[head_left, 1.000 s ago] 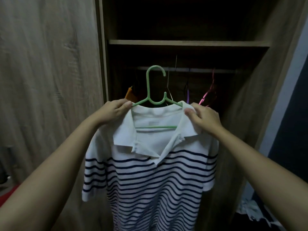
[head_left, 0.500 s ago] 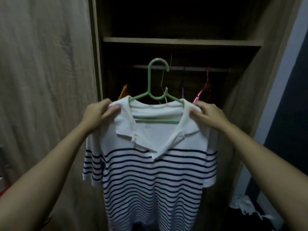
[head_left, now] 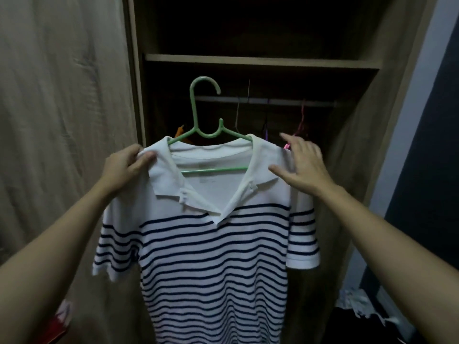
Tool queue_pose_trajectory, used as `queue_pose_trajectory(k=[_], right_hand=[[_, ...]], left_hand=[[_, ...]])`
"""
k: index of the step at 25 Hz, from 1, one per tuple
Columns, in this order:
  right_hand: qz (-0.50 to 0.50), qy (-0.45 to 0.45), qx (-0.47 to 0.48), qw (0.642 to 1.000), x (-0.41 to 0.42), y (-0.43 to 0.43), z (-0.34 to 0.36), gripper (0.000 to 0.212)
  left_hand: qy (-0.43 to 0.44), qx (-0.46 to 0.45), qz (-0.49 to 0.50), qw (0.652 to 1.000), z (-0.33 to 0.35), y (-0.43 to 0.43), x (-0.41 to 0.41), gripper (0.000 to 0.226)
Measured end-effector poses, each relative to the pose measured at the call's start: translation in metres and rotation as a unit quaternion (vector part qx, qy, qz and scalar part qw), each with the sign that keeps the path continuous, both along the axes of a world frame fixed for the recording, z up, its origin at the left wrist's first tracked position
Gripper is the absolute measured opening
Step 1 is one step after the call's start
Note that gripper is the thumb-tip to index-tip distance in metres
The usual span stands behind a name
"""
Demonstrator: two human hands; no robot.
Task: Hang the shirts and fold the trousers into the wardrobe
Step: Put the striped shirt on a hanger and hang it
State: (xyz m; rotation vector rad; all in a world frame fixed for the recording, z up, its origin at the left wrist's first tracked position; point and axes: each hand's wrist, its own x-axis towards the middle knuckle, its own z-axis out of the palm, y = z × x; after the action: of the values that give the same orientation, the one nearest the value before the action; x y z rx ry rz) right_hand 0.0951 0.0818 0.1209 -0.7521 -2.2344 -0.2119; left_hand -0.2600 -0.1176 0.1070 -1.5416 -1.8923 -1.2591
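Weight hangs on your left hand alone, pinching the striped shirt at its shoulder before the wardrobe; your right hand is spread open beside it; the green hanger, hook not yet on the rail, may tip and shed the shirt.

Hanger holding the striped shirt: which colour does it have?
The hanger is pale green; the head view shows it best.
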Motion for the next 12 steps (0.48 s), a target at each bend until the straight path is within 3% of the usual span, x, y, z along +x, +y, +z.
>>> queue_pose_trajectory(k=[1,3,5,8,10,12], right_hand=[[-0.002,-0.033,0.044,0.998,-0.012,-0.008,0.009,0.076],[0.001,-0.068,0.04,0.997,-0.032,-0.019,0.022,0.055],[0.025,-0.052,-0.02,0.998,-0.044,-0.021,0.028,0.026],[0.027,-0.025,-0.017,0.999,-0.046,-0.021,0.032,0.016],[0.024,-0.02,-0.007,0.999,-0.045,-0.021,0.036,0.018],[0.016,-0.017,0.001,1.0,-0.041,-0.02,0.039,0.02]], left_hand=[[-0.001,-0.002,-0.006,1.0,-0.001,0.003,0.004,0.047],[-0.001,-0.021,-0.014,1.0,-0.004,0.011,0.016,0.045],[0.002,-0.043,-0.035,0.998,-0.002,0.01,0.023,0.041],[-0.018,-0.061,-0.066,0.996,0.004,-0.007,0.022,0.034],[-0.112,-0.073,-0.036,0.99,-0.008,0.006,0.007,0.024],[-0.286,-0.107,0.15,0.94,-0.038,0.012,-0.01,0.018]])
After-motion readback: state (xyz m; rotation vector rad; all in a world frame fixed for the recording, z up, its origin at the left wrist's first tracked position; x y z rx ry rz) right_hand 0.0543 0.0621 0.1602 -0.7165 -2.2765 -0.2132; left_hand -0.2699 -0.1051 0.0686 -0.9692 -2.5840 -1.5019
